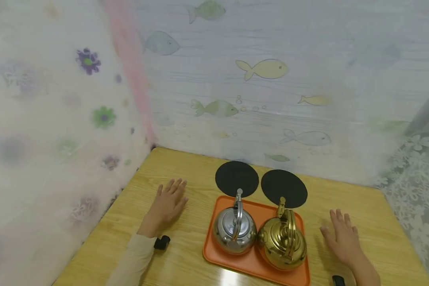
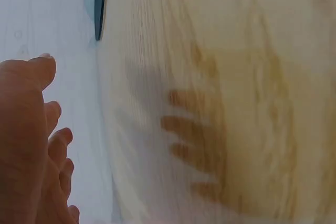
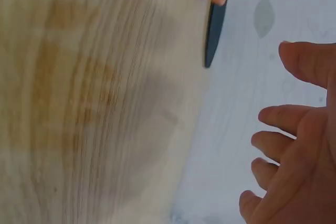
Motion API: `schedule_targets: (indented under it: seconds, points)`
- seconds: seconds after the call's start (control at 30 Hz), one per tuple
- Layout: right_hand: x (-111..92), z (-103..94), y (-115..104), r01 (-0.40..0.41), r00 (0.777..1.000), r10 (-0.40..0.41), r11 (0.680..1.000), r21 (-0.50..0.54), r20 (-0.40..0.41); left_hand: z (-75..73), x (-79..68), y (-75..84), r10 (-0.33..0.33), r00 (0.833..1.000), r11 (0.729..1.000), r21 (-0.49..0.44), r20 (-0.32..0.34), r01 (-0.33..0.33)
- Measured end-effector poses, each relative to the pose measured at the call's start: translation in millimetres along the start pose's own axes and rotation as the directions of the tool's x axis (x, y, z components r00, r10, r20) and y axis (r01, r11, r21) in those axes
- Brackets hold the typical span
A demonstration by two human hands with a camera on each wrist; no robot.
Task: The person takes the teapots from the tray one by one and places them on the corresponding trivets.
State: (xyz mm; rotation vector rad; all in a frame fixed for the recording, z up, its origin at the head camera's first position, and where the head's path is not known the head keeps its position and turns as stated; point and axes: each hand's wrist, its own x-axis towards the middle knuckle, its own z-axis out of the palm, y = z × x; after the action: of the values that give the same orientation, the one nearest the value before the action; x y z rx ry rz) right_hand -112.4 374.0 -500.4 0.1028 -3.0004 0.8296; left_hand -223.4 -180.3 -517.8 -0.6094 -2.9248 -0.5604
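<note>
Two kettles stand side by side on an orange tray (image 1: 232, 266) in the head view: a silver kettle (image 1: 232, 234) on the left and a gold kettle (image 1: 282, 246) on the right. Both spouts point toward the back wall. My left hand (image 1: 168, 202) is held over the table left of the tray, fingers spread, holding nothing. To the right of the tray my right hand (image 1: 343, 238) is likewise spread and holds nothing. In the wrist views the left hand (image 2: 31, 145) and right hand (image 3: 299, 145) show relaxed fingers, with shadows on the wood below.
Two black round mats (image 1: 237, 178) lie behind the tray, the right mat (image 1: 271, 188) partly covered by the gold spout. A wooden table (image 1: 186, 254) carries everything. Walls with printed fish (image 1: 269, 69) and flowers (image 1: 103, 117) border it at the back and left; a lace curtain (image 1: 414, 190) hangs at right.
</note>
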Motion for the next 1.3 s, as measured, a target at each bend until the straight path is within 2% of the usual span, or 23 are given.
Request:
schedule_targets:
  seconds: [0.1,0.17,0.27,0.37,0.43,0.53,0.67,0.73,0.8,0.93,1.03,1.1,1.3]
  points:
    - [-7,0.7,-11,0.053,0.997,-0.05,0.997,0.056,-0.058,-0.1,-1.8,1.7,0.049,0.998,0.999,0.016,0.046,-0.05]
    - [-12,0.4,-23,0.089,0.989,-0.076,0.991,0.101,-0.124,-0.3,-2.3,3.4,0.084,0.993,0.995,0.038,0.084,-0.087]
    - [-23,-0.3,-43,0.101,0.968,-0.061,0.982,0.157,-0.243,0.0,-1.5,8.0,0.16,0.98,0.985,0.047,0.116,-0.166]
    - [-31,-3.3,-64,0.107,0.947,-0.021,0.962,0.251,-0.322,-1.1,-0.1,13.5,0.25,0.958,0.965,0.044,0.139,-0.258]
    - [-35,-5.5,-75,0.107,0.947,0.0,0.943,0.315,-0.322,-2.3,-0.6,17.3,0.309,0.938,0.947,0.04,0.158,-0.319]
    - [-41,-8.7,-91,0.097,0.968,0.01,0.906,0.412,-0.251,0.0,-2.7,21.9,0.381,0.904,0.917,0.044,0.195,-0.396]
    - [-44,-7.3,-101,0.076,0.987,0.005,0.861,0.503,-0.158,5.9,-4.2,28.9,0.441,0.864,0.885,0.041,0.242,-0.463]
    - [-42,-6.6,-104,0.074,0.992,-0.004,0.824,0.562,-0.124,8.8,-3.4,32.0,0.455,0.852,0.875,0.046,0.259,-0.481]
    - [-39,-6.1,-105,0.068,0.996,-0.017,0.766,0.639,-0.085,11.1,-2.1,34.9,0.454,0.848,0.873,0.052,0.273,-0.484]
    - [-33,-4.8,-106,0.035,0.999,-0.046,0.628,0.777,-0.007,15.2,2.7,39.0,0.439,0.853,0.877,0.073,0.283,-0.476]
    - [-31,-1.6,-106,0.02,0.997,-0.069,0.544,0.839,0.022,17.3,5.8,41.5,0.435,0.852,0.882,0.052,0.29,-0.468]
    - [-30,1.0,-106,0.018,0.996,-0.084,0.504,0.863,0.028,18.5,7.1,42.6,0.433,0.848,0.887,0.026,0.305,-0.462]
    - [-30,6.7,-105,0.038,0.988,-0.15,0.412,0.91,0.027,19.7,9.0,43.7,0.435,0.836,0.893,-0.039,0.334,-0.449]
